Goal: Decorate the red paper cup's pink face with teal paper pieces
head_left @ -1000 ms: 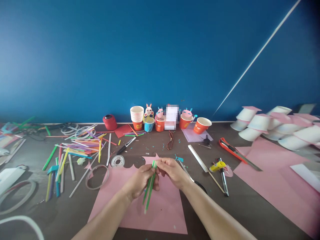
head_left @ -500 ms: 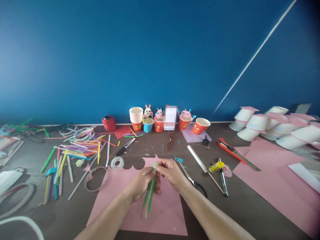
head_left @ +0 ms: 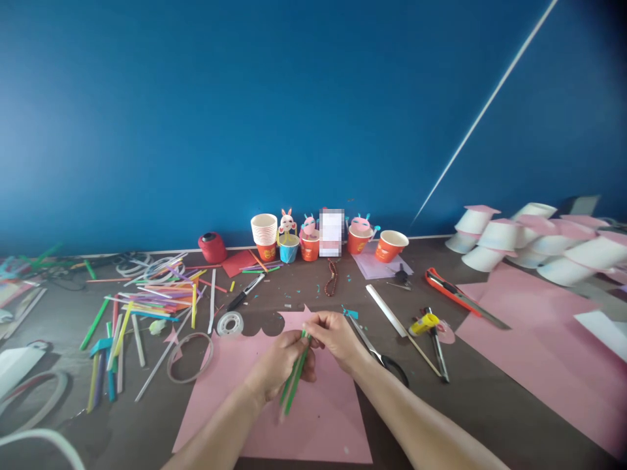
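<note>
My left hand is closed around a small bunch of thin straws, green with a paler one among them. They slant down and left from my fingers. At their upper end, the thumb and fingers of my right hand pinch the tips, so the two hands nearly touch. Both are held over a pink paper sheet with scalloped cut-outs along its far edge. Black-handled scissors lie just right of my right hand. A clear tape roll sits at the sheet's far left corner.
At left lie a pile of coloured straws and a tape ring. Paper cups and decorated cups line the blue wall. To the right are a red utility knife, a yellow glue stick, pink paper and white cups.
The view has shifted slightly. The straws' lower ends have drawn closer together, and their upper tips are now more covered by my fingers. Both hands stay in nearly the same place.
</note>
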The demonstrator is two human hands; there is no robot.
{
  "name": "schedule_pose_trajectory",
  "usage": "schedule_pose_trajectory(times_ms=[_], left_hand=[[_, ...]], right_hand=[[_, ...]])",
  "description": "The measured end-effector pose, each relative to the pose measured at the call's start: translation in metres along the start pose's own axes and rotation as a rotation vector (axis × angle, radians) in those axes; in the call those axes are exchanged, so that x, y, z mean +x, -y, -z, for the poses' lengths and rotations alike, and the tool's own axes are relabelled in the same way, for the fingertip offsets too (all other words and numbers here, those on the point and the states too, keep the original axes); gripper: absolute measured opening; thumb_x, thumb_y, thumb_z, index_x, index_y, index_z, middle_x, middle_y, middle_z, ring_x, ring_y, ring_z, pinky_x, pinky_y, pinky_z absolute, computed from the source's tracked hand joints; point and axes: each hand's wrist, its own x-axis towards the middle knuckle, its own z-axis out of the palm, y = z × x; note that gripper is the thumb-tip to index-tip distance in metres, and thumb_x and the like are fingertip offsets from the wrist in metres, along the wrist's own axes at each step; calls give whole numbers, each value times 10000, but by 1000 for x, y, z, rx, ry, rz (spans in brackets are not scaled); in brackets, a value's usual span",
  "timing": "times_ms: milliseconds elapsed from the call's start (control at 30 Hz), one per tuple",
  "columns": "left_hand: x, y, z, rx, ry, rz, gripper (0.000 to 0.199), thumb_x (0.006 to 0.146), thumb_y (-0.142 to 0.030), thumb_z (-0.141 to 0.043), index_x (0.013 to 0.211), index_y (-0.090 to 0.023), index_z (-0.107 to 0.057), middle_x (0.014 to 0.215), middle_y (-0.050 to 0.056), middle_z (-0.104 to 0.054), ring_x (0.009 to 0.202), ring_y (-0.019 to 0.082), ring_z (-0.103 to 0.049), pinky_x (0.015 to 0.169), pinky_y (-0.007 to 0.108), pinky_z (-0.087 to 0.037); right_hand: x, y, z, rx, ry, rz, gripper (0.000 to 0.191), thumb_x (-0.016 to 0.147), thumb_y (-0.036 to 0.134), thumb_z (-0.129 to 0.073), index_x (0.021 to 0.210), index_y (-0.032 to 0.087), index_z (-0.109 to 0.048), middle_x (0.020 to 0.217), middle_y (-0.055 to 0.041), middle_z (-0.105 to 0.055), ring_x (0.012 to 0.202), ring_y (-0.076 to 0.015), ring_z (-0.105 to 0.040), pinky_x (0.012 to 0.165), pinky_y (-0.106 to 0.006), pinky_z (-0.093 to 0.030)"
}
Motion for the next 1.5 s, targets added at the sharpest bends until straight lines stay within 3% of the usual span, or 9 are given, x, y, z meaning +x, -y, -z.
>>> schedule_pose_trajectory(times_ms=[233, 467, 567, 833, 1000, 1167, 1333, 1433, 1500], left_hand=[[-4, -11, 13, 25, 45, -89, 237, 805, -358, -463, 783, -125, -507, 552, -6, -511, 411, 86, -496, 443, 206, -399], [-30, -37, 19, 82, 699, 132, 291, 734, -408, -577, 771, -121, -601, 572, 30, -544, 465, 149, -552, 432, 260, -443], [-34, -40, 10, 167, 817, 249, 317, 727, -441, -570, 806, -142, -641, 584, 34, -553, 539, 192, -587, 492, 314, -473], [-36, -31, 8, 260, 873, 396, 185, 774, -314, -540, 779, -157, -637, 584, 8, -570, 524, 176, -583, 548, 314, -462], [-37, -29, 8, 278, 908, 401, 143, 785, -223, -516, 733, -155, -631, 565, 12, -568, 498, 173, -570, 536, 312, -448], [-35, -33, 9, 244, 963, 326, 189, 721, -332, -600, 758, -151, -638, 565, 14, -565, 495, 186, -579, 503, 320, -460], [-36, -39, 12, 280, 912, 408, 277, 720, -390, -592, 856, -153, -637, 633, 26, -568, 593, 199, -606, 534, 320, -475], [-37, -39, 13, 218, 865, 309, 294, 727, -414, -581, 835, -145, -625, 629, 35, -568, 603, 200, -605, 523, 307, -467], [-34, -35, 14, 124, 727, 199, 294, 717, -420, -592, 778, -132, -603, 605, 34, -562, 551, 180, -588, 498, 284, -453]], right_hand=[[1, 3, 1, -25, 20, 85, 310, 756, 400, -538, 583, 143, -545, 506, 28, -476, 468, -74, -397, 462, -199, -308], [7, -5, 2, -171, -132, 116, 322, 741, 446, -534, 755, 137, -627, 511, 35, -447, 453, -84, -395, 435, -205, -293], [6, -1, -5, -223, -117, 147, 286, 745, 412, -538, 768, 142, -630, 523, 31, -461, 466, -87, -397, 448, -209, -307], [24, 22, -45, -596, 209, 309, 191, 778, 240, -502, 876, 191, -658, 793, -33, -612, 708, -153, -546, 652, -269, -413], [49, 30, -88, -937, 331, 627, 264, 732, 222, -598, 993, 211, -629, 941, -58, -534, 880, -182, -502, 789, -303, -396], [66, 19, -114, -1107, 347, 680, 286, 657, 323, -685, 910, 195, -645, 925, -61, -485, 884, -199, -464, 756, -307, -409], [68, 10, -112, -1042, 356, 702, 164, 673, 242, -666, 828, 191, -647, 916, -50, -486, 892, -191, -457, 785, -308, -395], [65, 17, -94, -799, 288, 679, 155, 709, 226, -624, 857, 181, -624, 942, -48, -500, 906, -176, -464, 820, -307, -380], [62, 24, -73, -537, 184, 561, 171, 749, 275, -578, 884, 172, -600, 928, -44, -522, 857, -154, -489, 789, -293, -394]])
